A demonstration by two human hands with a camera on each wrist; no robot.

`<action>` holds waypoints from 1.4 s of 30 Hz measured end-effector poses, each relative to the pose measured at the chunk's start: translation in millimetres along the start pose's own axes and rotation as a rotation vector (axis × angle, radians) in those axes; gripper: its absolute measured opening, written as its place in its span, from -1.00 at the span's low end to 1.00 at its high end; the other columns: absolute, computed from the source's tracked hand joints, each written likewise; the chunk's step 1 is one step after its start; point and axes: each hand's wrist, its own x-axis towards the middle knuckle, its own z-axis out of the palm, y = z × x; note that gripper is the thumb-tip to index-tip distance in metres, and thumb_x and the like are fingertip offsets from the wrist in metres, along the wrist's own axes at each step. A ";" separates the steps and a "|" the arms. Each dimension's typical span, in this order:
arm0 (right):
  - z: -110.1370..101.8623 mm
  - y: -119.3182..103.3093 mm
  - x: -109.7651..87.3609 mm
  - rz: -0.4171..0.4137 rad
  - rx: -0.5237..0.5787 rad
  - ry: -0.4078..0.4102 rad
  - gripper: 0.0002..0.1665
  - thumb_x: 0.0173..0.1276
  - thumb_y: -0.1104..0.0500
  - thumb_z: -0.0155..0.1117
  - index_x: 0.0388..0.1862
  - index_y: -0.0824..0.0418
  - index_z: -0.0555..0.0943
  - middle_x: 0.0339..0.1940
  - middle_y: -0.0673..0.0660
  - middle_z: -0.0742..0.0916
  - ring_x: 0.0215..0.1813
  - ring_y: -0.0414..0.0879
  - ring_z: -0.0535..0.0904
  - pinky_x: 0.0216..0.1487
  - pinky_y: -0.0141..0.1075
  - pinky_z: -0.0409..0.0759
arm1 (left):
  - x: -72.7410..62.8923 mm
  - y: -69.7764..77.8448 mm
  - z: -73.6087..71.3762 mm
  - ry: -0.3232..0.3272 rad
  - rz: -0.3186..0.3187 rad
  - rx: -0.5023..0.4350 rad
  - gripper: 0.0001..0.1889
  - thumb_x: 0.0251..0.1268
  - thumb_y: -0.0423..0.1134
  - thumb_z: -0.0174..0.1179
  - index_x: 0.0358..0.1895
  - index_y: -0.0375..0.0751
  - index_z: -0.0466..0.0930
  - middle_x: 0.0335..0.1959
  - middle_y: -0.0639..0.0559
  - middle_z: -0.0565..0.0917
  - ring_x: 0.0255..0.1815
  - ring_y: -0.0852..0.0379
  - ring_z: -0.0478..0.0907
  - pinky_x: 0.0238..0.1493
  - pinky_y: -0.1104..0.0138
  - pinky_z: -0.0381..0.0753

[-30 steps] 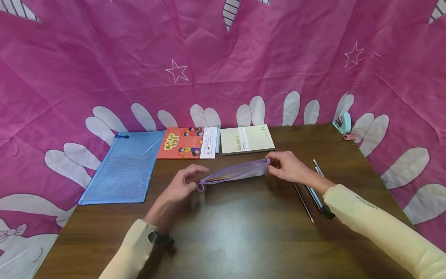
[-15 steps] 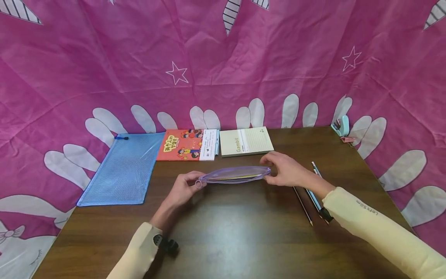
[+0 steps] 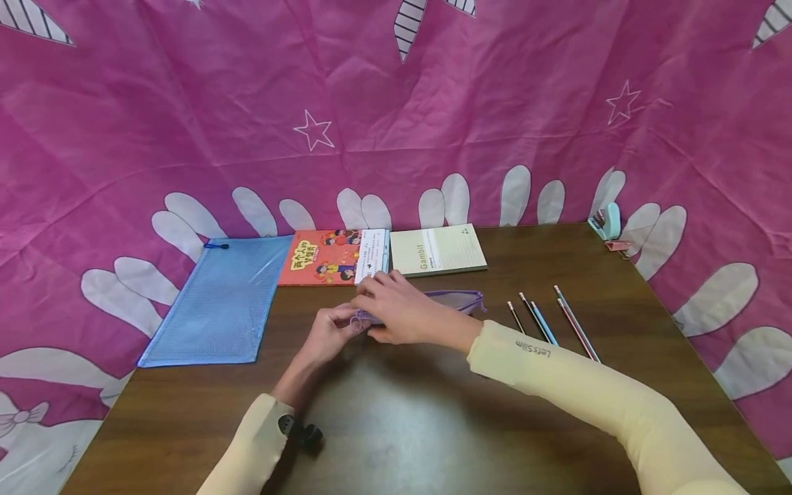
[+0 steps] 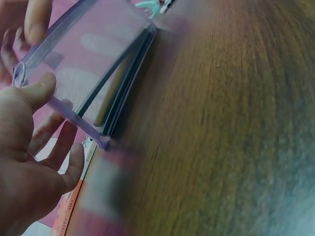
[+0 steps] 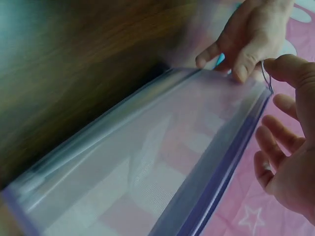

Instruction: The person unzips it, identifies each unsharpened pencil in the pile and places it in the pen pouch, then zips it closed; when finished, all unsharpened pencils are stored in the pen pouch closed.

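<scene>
A see-through purple zip pencil pouch [image 3: 454, 300] is held above the table, its long mouth gaping. Through its side in the left wrist view, a yellow pencil [image 4: 110, 93] and darker slim sticks show along the bottom. My left hand [image 3: 324, 337] pinches the pouch's left end between thumb and fingers. Close by that end, my right hand [image 3: 399, 309] reaches across the pouch. In the right wrist view its thumb is beside the round zip-pull ring [image 5: 267, 76], with thumb and fingers apart; whether it touches the ring is unclear. The pouch's right end hangs unheld.
Several pencils [image 3: 578, 328] lie at the right, partly under the right sleeve. Along the back are a blue mesh zip bag [image 3: 216, 302], a red book [image 3: 324, 258] and a cream notebook [image 3: 439, 249]. A teal stapler-like item [image 3: 611, 221] and pink clip [image 3: 617, 245] sit at the far right corner.
My right hand has let go of the pouch's right end and moved left to the zip-ring end. My left hand, earlier beside the ring, has taken hold of that end.
</scene>
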 end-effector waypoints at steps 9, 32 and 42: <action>5.4 -5.4 20.5 0.040 -0.039 -0.067 -0.58 0.18 -0.06 0.51 0.00 0.02 0.71 0.11 0.03 0.60 0.12 -0.02 0.41 0.11 -0.13 0.35 | 3.8 0.3 4.3 0.006 0.058 0.014 -0.80 0.17 -0.63 0.28 -0.13 -0.54 0.72 -0.10 -0.28 0.70 -0.17 0.19 0.56 -0.10 0.40 0.61; 8.1 20.4 -14.3 0.093 0.126 0.185 -0.71 0.17 -0.02 0.47 -0.11 -0.04 0.72 -0.08 0.02 0.62 -0.07 -0.02 0.46 -0.10 -0.11 0.45 | 1.8 18.1 13.8 0.120 0.179 0.257 -0.81 0.17 -0.49 0.37 -0.14 -0.33 0.79 -0.22 -0.08 0.75 -0.32 0.08 0.69 -0.23 0.36 0.68; 12.1 37.3 -47.2 0.147 0.120 0.358 -0.76 0.14 0.04 0.49 -0.18 -0.01 0.76 -0.06 0.11 0.57 -0.08 0.03 0.45 -0.19 -0.08 0.40 | -1.5 20.8 12.3 0.143 0.154 0.322 -0.81 0.16 -0.44 0.41 -0.14 -0.26 0.81 -0.21 0.00 0.76 -0.28 0.13 0.68 -0.19 0.28 0.69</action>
